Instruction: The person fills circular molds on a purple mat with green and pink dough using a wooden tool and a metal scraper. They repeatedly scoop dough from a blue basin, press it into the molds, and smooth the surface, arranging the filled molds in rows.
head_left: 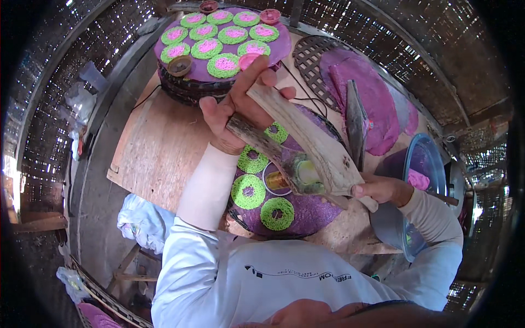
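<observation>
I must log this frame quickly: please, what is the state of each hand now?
Left hand: closed around the upper ends of the wooden press.
Right hand: closed on the lower end of the same press.

Clear plastic bags (82,95) sit crumpled at the left edge; no labels, signs or screens show.

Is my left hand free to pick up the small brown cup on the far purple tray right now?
Probably not: the left hand is wrapped around the wooden press, so its grip is taken, though the brown cup sits uncovered nearby.
</observation>
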